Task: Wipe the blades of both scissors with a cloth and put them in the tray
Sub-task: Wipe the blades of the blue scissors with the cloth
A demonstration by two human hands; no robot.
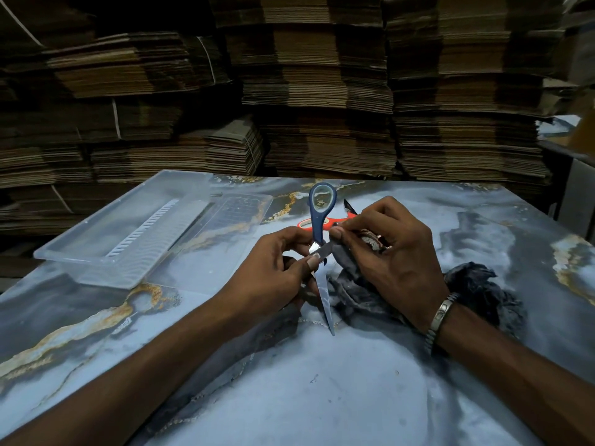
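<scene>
Blue scissors w/ silver blades. Orange scissors. Dark gray cloth. Clear tray. Table blue-gray marble w/ gold veins. Brown cardboard stacks. Silver bracelet.

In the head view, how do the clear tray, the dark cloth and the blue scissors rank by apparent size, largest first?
1. clear tray, though it lies farther away.
2. dark cloth, partly hidden by the right hand.
3. blue scissors, held in the left hand.

Left hand grips the blue scissors, spread apart; right hand pinches the dark cloth on one blade, orange scissors behind, clear tray left
</scene>
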